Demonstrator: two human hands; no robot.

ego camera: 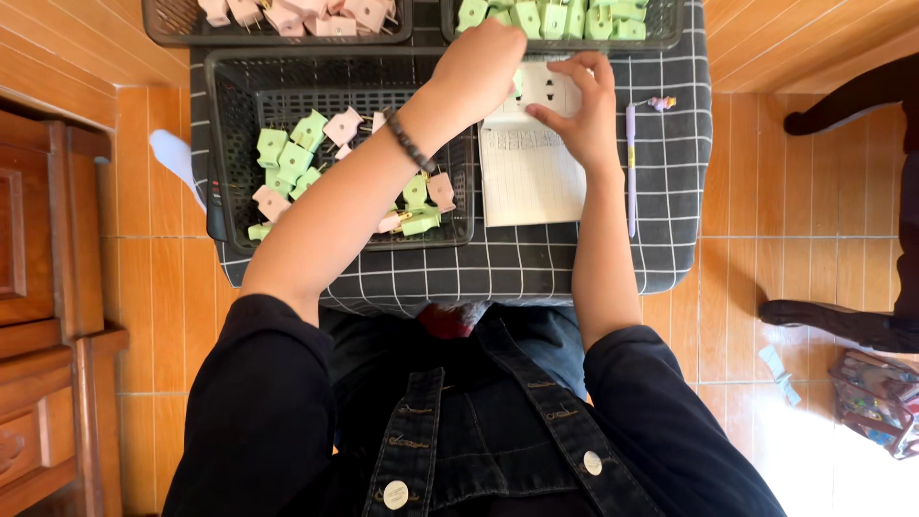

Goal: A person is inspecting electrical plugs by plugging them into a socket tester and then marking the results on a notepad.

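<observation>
**Both hands on the white socket block**

Pressing something into the white socket block [553, 88] is my reading of the step in hand. My left hand [488, 69] is curled over the block's left edge, fingers closed down on it; a sliver of green shows under the knuckles, which may be a green plug, but the hand hides too much for me to say so. My right hand [584, 110] steadies the block from its right side, thumb along the lower edge and fingers bent over the top, so it is clamped between the two hands and sits directly under my grip.

The block rests at the top of a ruled notebook [529, 172], which lies on the checked cloth [536, 263] covering the small table. Just right of the notebook lies a lilac pen [631, 168] with a charm at its end.

To the left, touching the notebook's edge, stands a black basket [230, 144] with a loose scatter of green and pink plugs [292, 158]; my left forearm crosses over it. Farther away are two more baskets, one with pink plugs [306, 14], one with green plugs [560, 17].

As I judge it, the next move calls for a firm hold from the right hand so the block does not slide on the paper while the left works straight down, without tilting.
</observation>
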